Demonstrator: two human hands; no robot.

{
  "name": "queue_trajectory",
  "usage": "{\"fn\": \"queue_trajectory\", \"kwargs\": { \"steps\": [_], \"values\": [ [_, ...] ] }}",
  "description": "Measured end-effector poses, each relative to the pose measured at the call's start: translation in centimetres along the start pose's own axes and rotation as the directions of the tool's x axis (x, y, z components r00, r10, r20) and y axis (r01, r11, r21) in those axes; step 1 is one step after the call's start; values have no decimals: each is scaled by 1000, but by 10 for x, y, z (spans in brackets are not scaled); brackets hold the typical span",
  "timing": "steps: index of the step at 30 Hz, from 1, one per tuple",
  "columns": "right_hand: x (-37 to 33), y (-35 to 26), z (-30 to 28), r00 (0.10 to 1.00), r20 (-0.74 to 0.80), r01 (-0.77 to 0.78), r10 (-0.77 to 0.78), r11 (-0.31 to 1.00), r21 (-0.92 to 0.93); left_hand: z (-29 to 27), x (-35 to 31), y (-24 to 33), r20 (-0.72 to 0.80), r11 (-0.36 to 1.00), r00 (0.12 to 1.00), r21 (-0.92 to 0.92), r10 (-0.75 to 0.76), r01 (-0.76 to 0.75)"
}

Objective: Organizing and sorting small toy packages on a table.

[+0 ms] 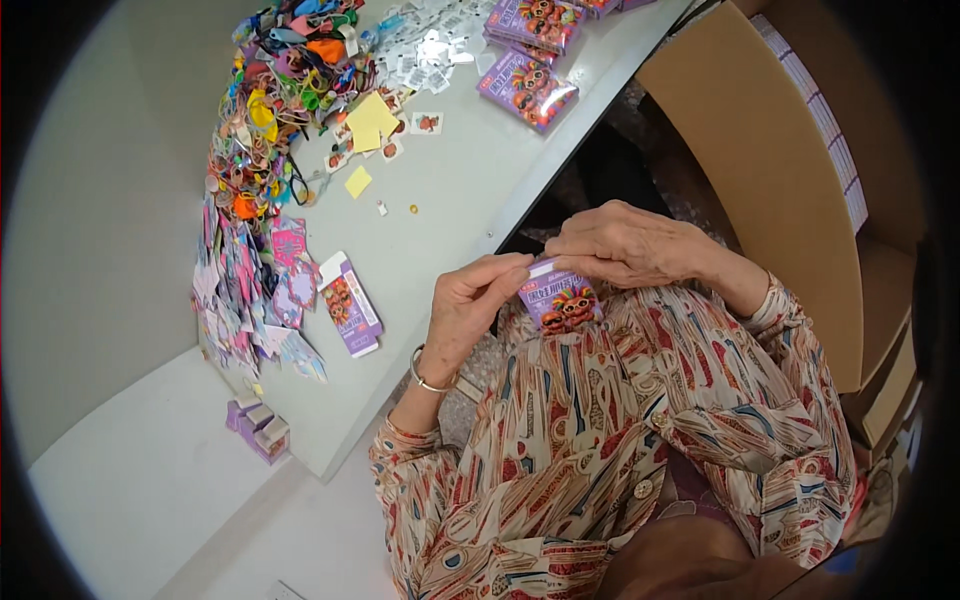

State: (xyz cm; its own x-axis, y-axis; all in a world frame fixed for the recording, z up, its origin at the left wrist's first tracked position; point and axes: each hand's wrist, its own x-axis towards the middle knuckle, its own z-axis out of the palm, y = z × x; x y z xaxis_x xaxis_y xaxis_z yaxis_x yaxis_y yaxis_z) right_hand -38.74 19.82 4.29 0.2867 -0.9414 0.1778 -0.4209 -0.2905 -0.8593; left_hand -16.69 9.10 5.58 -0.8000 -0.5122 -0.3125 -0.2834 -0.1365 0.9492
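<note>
Over my lap I hold a small purple card box (565, 305) with red cartoon figures on its front. My left hand (470, 300), with a metal bangle at the wrist, pinches the box's upper left corner. From the other side my right hand (622, 245) has its fingers and thumb closed on the upper edge, where a white flap shows. The fingertips hide part of that flap. On the table to the left lies another purple box (351, 305), its white end flap standing out.
Colourful hair ties and trinkets (285, 110) heap along the table's (440, 190) far left, above a pile of printed cards (240, 285). Yellow paper slips (371, 122) and small white stickers (430, 60) lie nearby. Wrapped purple packs (528, 90) sit at the far edge; a carton (770, 200) stands right.
</note>
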Motion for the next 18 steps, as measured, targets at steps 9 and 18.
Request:
{"fn": "queue_trajectory", "kwargs": {
  "steps": [9,18],
  "values": [
    [-7,13,9,993,-55,101,-102,995,-11,12,-14,-14,-19,912,964,331,264,-243],
    [-10,10,10,995,-89,37,-42,998,-56,14,-19,-10,-130,955,981,278,147,-106]
  ]
}}
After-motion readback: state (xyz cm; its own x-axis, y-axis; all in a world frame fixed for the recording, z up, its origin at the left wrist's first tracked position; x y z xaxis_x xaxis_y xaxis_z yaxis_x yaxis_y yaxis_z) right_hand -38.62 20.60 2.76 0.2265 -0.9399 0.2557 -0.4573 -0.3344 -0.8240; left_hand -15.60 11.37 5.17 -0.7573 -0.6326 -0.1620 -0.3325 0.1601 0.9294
